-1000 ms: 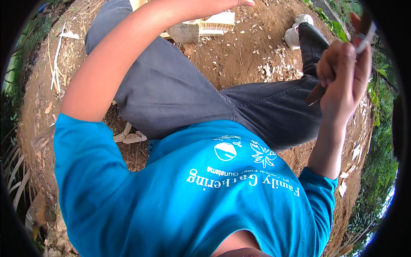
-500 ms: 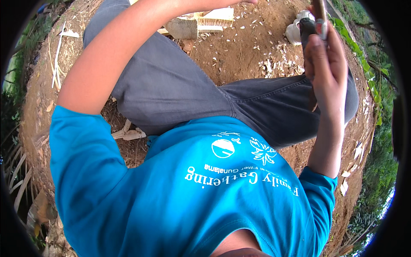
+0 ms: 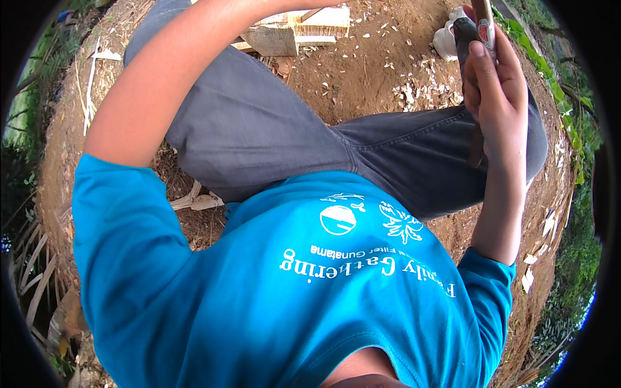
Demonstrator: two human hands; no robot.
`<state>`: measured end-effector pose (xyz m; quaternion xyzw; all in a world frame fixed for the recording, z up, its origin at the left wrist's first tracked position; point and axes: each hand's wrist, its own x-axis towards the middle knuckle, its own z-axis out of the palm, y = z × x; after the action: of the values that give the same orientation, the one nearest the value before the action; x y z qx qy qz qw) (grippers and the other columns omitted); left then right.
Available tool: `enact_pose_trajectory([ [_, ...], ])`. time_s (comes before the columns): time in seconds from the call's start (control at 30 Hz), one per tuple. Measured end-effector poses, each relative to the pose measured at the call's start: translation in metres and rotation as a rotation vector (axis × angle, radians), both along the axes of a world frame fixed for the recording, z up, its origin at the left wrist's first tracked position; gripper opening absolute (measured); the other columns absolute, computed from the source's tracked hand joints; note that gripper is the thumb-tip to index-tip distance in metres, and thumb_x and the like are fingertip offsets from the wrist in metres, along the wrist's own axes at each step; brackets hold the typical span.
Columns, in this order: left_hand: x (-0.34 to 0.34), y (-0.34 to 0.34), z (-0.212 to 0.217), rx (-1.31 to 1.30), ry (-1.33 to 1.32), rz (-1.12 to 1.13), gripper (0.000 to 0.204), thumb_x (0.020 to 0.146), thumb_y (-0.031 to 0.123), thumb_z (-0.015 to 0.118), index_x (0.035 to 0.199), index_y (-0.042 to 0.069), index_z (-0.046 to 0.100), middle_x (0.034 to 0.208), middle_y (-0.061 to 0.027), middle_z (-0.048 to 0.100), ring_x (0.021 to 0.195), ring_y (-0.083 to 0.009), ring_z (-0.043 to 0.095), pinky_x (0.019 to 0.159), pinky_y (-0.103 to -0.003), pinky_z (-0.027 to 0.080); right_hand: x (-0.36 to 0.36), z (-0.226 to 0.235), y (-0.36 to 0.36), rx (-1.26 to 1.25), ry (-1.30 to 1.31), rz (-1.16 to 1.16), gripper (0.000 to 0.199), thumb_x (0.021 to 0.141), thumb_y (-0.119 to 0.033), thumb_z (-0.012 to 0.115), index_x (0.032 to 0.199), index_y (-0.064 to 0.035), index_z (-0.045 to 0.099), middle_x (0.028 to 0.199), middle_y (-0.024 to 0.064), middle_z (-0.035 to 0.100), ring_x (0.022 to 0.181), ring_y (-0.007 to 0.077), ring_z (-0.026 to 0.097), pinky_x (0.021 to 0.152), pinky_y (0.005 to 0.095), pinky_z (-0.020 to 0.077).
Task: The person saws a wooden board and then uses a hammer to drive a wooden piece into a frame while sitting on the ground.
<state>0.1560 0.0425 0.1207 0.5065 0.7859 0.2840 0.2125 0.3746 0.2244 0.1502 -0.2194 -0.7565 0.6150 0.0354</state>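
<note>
- Left hand: out of frame past the top edge; only the left forearm (image 3: 168,84) shows, raised across the upper left. Cannot tell whether that hand is clenched or released.
- Wooden block (image 3: 294,32): one pale, sawn piece lying on the bare soil (image 3: 362,77) at top centre, beyond the left knee of the grey trousers (image 3: 259,136). Count: one block in view.
- Wood chips (image 3: 414,94): many small pale flakes scattered on the soil between the block and the right hand; too many and too small to count.
- White cup-like object (image 3: 446,42): one, on the ground just left of the right hand; its kind is unclear at this size.
- Right hand (image 3: 495,97): raised at upper right, fingers wrapped around a dark-handled tool (image 3: 482,26). The handle runs down through the palm and shows again below it over the right thigh; the working end is cut off by the frame edge.
- Handling judgement: the tool looks rigid and top-heavy, a wooden handle not slippery when dry. Best hold seems low on the handle, well clear of the upper end. Count: one tool.
- Further chips (image 3: 530,271): a few larger pale flakes on the ground at far right.
</note>
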Motion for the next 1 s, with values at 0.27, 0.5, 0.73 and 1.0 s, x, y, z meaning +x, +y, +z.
enact_pose_trajectory([
  [0.27,-0.003,0.008,-0.012,0.141,0.074,-0.054,0.039,0.093,0.022,0.075,0.125,0.003,0.063,0.095,-0.0219,0.074,0.085,-0.0352,0.073,0.078,-0.043,0.057,-0.003,-0.012,0.009,0.043,0.02,-0.037,0.042,0.111,-0.023,0.054,0.149,-0.0048,0.049,0.078,-0.0062,0.042,0.055,-0.0005,0.032,0.046,0.0168,0.0285],
  [0.5,0.002,0.03,-0.014,0.006,0.225,-0.142,0.03,0.092,0.023,0.074,0.111,0.003,0.064,0.094,-0.0218,0.072,0.09,-0.0404,0.071,0.079,-0.048,0.055,-0.002,0.004,0.015,-0.275,0.196,-0.166,0.041,0.112,-0.017,0.047,0.15,-0.0019,0.046,0.074,-0.0052,0.037,0.053,-0.0003,0.03,0.046,0.0172,0.0281],
  [0.73,0.012,0.048,-0.017,-0.031,0.276,-0.183,0.028,0.089,0.024,0.075,0.106,0.003,0.067,0.095,-0.0239,0.071,0.094,-0.042,0.07,0.083,-0.051,0.054,0.003,-0.001,0.024,-0.361,0.218,-0.13,0.034,0.112,-0.016,0.046,0.143,-0.0021,0.049,0.074,-0.0051,0.038,0.052,-0.0001,0.03,0.046,0.0173,0.0288],
  [1.0,0.012,0.075,-0.027,-0.186,0.308,-0.326,0.025,0.088,0.022,0.075,0.104,0.004,0.071,0.096,-0.0231,0.073,0.095,-0.0418,0.071,0.083,-0.051,0.055,0.003,-0.007,0.029,-0.408,0.244,-0.072,0.012,0.112,-0.014,0.046,0.117,-0.0064,0.053,0.074,-0.0049,0.039,0.051,0.0001,0.031,0.045,0.0172,0.0291],
])
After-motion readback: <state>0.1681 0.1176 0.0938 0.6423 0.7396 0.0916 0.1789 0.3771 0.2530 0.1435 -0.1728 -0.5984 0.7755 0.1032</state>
